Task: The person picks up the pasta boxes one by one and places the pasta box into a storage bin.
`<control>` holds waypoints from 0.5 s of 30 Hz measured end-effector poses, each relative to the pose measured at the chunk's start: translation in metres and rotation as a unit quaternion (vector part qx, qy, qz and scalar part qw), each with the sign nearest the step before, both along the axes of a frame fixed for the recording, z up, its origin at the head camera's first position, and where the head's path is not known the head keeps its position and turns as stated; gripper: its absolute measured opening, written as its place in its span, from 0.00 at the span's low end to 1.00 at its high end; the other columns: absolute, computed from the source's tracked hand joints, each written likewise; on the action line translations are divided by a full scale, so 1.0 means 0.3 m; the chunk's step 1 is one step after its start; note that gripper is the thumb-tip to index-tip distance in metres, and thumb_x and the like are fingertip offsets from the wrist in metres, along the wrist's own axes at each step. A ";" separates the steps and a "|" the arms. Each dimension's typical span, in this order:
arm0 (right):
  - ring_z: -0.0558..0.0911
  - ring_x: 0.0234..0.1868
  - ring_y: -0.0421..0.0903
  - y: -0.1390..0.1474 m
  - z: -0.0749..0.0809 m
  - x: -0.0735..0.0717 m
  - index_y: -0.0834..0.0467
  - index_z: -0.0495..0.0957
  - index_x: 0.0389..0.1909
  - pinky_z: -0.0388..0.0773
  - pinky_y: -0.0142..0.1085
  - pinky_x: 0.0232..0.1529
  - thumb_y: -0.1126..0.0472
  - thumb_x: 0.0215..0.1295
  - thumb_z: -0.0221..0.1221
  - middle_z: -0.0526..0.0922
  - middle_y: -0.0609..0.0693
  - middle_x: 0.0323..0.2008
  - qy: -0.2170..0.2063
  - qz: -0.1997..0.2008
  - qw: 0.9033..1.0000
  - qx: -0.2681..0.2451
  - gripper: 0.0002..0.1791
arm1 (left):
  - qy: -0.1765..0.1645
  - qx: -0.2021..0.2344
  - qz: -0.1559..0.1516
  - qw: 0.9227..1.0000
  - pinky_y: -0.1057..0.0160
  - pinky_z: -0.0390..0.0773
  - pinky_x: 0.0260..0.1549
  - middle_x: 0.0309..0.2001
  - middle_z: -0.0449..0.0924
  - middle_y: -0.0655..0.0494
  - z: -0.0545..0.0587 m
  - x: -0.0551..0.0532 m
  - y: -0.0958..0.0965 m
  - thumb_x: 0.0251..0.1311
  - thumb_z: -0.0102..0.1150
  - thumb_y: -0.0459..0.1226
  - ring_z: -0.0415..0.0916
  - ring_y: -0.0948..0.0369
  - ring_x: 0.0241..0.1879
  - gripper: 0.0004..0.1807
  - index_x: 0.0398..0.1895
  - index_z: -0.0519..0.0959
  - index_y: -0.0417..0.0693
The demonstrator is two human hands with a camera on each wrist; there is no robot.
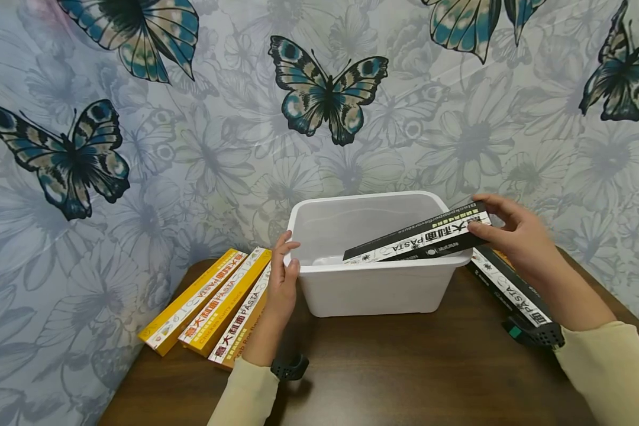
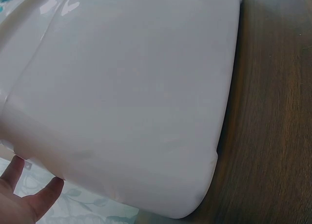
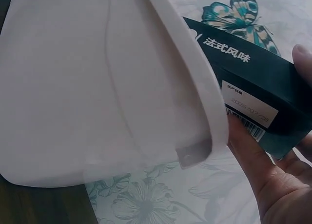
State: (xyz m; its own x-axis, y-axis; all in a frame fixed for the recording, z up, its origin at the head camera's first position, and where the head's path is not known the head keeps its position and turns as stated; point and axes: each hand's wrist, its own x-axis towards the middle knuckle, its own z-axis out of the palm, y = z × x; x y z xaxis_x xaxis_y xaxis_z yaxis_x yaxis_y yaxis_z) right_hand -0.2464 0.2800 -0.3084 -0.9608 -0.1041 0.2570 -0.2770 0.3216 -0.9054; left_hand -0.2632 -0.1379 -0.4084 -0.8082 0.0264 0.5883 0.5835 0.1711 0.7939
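Observation:
In the head view, my right hand (image 1: pixel 516 234) grips the outer end of a black pasta box (image 1: pixel 420 236) with white lettering, thumb on the near face and fingers behind. The box slants down to the left into a white plastic bin (image 1: pixel 375 290), its lower end hidden behind the front wall. In the right wrist view, a white date label and barcode show on the box (image 3: pixel 243 82), beside the bin's rim (image 3: pixel 195 82). My left hand (image 1: pixel 282 284) rests against the bin's left end, its fingertips at the rim; its fingers (image 2: pixel 48 197) touch the bin's edge in the left wrist view.
Three pasta boxes lie side by side at the left: one yellow (image 1: pixel 191 302), a second yellow (image 1: pixel 226 299), and an orange-brown one (image 1: pixel 242 319). Another black pasta box (image 1: pixel 511 290) lies under my right forearm. Behind the brown table (image 1: pixel 383 367) hangs a butterfly-patterned cloth (image 1: pixel 218 160).

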 end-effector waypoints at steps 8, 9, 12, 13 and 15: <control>0.79 0.50 0.27 -0.043 0.018 -0.028 0.43 0.64 0.72 0.79 0.26 0.44 0.55 0.71 0.60 0.66 0.38 0.67 -0.016 0.006 0.998 0.056 0.30 | 0.003 -0.001 0.000 1.000 0.36 0.42 0.75 0.79 0.50 0.53 -0.007 -0.008 -0.001 0.71 0.40 0.38 0.45 0.50 0.80 0.19 0.63 0.66 0.46; 0.79 0.50 0.27 -0.050 0.021 -0.032 0.43 0.65 0.71 0.79 0.26 0.43 0.55 0.70 0.60 0.67 0.38 0.65 -0.016 0.005 0.998 0.066 0.30 | 0.004 0.001 0.000 1.000 0.36 0.42 0.75 0.79 0.50 0.53 -0.008 -0.008 -0.002 0.71 0.39 0.37 0.45 0.50 0.80 0.19 0.63 0.66 0.46; 0.76 0.52 0.30 -0.067 0.028 -0.044 0.44 0.66 0.70 0.80 0.29 0.43 0.52 0.69 0.62 0.70 0.39 0.62 -0.015 0.007 0.995 0.096 0.30 | 0.007 0.004 -0.001 1.000 0.36 0.42 0.75 0.79 0.50 0.52 -0.009 -0.008 -0.003 0.71 0.39 0.37 0.44 0.50 0.80 0.19 0.63 0.66 0.46; 0.75 0.53 0.32 -0.070 0.031 -0.047 0.44 0.66 0.70 0.80 0.30 0.42 0.51 0.69 0.62 0.69 0.40 0.62 -0.017 0.006 0.994 0.109 0.30 | 0.007 0.004 -0.001 1.000 0.36 0.42 0.75 0.79 0.50 0.52 -0.009 -0.008 -0.003 0.71 0.39 0.37 0.45 0.50 0.80 0.19 0.63 0.66 0.46; 0.74 0.55 0.37 -0.074 0.036 -0.055 0.43 0.65 0.70 0.80 0.34 0.43 0.50 0.68 0.62 0.69 0.43 0.63 -0.021 0.011 0.991 0.132 0.30 | 0.007 0.004 -0.004 1.000 0.36 0.43 0.75 0.79 0.50 0.52 -0.008 -0.008 -0.002 0.71 0.39 0.37 0.44 0.50 0.80 0.19 0.63 0.66 0.45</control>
